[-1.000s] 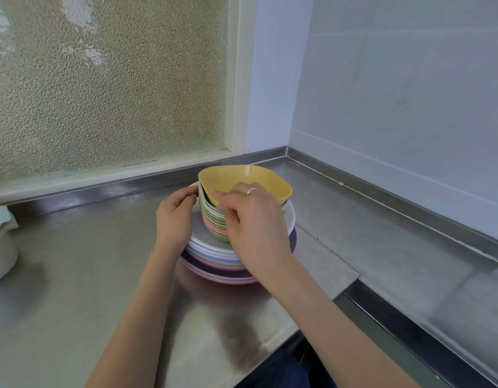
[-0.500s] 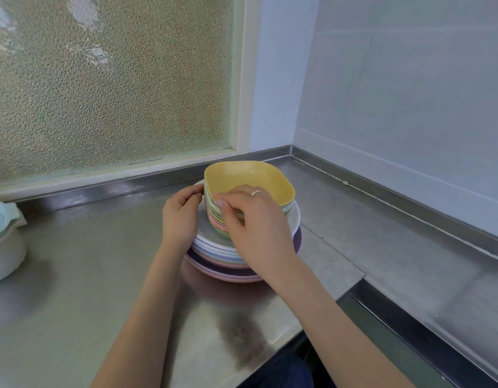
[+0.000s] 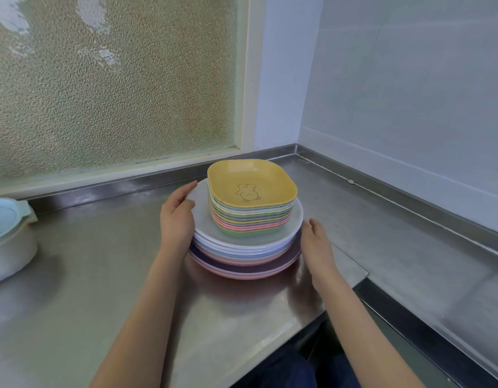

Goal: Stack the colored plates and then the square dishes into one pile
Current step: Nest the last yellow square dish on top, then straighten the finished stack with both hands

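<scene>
One big pile sits on the shiny metal counter near the corner; the round colored plates are at the bottom and the small square dishes sit on top, with a yellow square dish that has a little bear drawn in it at the very top. The left hand rests on the left edge of the plates with straight fingers, its grip open; the right hand is just beside the right edge, open too, and a white pot with a pale blue lid stands far off to the left.
</scene>
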A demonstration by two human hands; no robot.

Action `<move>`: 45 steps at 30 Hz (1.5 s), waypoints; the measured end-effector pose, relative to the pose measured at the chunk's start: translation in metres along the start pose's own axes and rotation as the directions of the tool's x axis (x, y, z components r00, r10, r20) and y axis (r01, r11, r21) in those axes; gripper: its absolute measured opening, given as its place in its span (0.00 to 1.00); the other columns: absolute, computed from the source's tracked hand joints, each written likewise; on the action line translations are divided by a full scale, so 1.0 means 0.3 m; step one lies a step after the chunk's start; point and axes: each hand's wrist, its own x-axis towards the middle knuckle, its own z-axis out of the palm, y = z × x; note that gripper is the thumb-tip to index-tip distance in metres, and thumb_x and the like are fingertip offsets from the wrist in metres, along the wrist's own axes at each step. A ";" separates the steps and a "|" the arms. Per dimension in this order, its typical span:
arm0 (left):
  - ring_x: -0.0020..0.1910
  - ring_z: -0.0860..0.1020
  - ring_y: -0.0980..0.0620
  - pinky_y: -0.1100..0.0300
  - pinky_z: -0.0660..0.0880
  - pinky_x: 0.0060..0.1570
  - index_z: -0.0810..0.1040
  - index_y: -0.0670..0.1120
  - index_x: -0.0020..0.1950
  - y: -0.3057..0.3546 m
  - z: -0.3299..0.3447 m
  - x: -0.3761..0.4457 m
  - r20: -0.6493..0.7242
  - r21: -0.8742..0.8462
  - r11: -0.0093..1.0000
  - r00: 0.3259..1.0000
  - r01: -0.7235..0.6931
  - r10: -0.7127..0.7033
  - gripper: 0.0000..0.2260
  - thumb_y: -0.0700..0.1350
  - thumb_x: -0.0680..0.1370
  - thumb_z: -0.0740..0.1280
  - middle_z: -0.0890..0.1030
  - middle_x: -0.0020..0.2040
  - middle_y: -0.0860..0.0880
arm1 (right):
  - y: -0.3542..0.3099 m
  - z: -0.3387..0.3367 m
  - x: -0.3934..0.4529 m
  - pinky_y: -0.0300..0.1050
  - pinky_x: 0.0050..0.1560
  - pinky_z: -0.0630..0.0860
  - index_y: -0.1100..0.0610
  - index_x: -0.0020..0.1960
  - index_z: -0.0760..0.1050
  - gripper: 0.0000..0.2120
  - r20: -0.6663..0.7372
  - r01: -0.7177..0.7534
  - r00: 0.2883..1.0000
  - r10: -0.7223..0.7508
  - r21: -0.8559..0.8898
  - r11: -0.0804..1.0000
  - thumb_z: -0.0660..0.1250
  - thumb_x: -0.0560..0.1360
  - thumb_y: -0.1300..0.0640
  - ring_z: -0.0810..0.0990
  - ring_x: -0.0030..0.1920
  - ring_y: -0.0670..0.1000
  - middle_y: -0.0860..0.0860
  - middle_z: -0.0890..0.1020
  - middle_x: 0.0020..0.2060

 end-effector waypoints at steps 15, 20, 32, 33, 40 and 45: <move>0.66 0.72 0.50 0.57 0.67 0.64 0.68 0.47 0.73 -0.024 -0.065 -0.037 -0.080 -0.057 0.996 0.994 0.067 -0.072 0.20 0.41 0.80 0.54 0.73 0.69 0.49 | -0.025 0.161 0.020 0.49 0.61 0.73 0.47 0.56 0.80 0.27 0.116 -0.019 0.993 -0.018 0.304 0.952 0.44 0.79 0.37 0.80 0.56 0.48 0.47 0.83 0.52; 0.66 0.70 0.53 0.62 0.65 0.62 0.68 0.46 0.73 -0.002 -0.212 -0.003 -0.211 0.010 0.999 0.977 0.042 -0.039 0.20 0.40 0.81 0.53 0.72 0.68 0.51 | -0.070 0.314 -0.011 0.47 0.63 0.70 0.47 0.65 0.74 0.25 0.223 -0.015 0.974 -0.052 0.288 0.957 0.44 0.80 0.41 0.75 0.61 0.48 0.48 0.79 0.60; 0.67 0.71 0.49 0.54 0.65 0.68 0.70 0.46 0.71 0.017 -0.549 0.112 -0.420 0.082 0.996 0.907 0.018 0.019 0.20 0.42 0.79 0.54 0.74 0.69 0.48 | -0.181 0.700 -0.068 0.55 0.70 0.64 0.50 0.68 0.71 0.24 0.371 0.016 0.921 -0.116 0.263 0.965 0.45 0.81 0.43 0.71 0.66 0.52 0.51 0.76 0.65; 0.66 0.72 0.49 0.54 0.66 0.68 0.71 0.46 0.70 0.018 -0.559 0.123 -0.419 0.080 0.997 0.908 0.012 0.022 0.20 0.41 0.79 0.54 0.74 0.68 0.47 | -0.182 0.718 -0.066 0.55 0.70 0.63 0.49 0.68 0.70 0.24 0.365 0.020 0.923 -0.120 0.266 0.964 0.45 0.80 0.43 0.70 0.67 0.52 0.51 0.75 0.65; 0.64 0.74 0.47 0.59 0.69 0.60 0.73 0.43 0.68 0.008 -0.605 0.206 -0.385 0.032 0.999 0.923 -0.007 0.019 0.19 0.39 0.80 0.53 0.76 0.65 0.45 | -0.185 0.801 -0.031 0.54 0.71 0.62 0.50 0.70 0.69 0.23 0.358 -0.015 0.929 -0.091 0.283 0.959 0.47 0.81 0.43 0.69 0.68 0.53 0.51 0.74 0.66; 0.61 0.75 0.47 0.61 0.72 0.56 0.73 0.41 0.67 0.004 -0.615 0.244 -0.369 0.008 1.000 0.929 -0.029 0.030 0.18 0.37 0.80 0.53 0.77 0.63 0.43 | -0.199 0.833 -0.010 0.53 0.71 0.63 0.49 0.70 0.69 0.23 0.370 -0.029 0.926 -0.081 0.283 0.959 0.48 0.81 0.42 0.69 0.68 0.52 0.51 0.73 0.67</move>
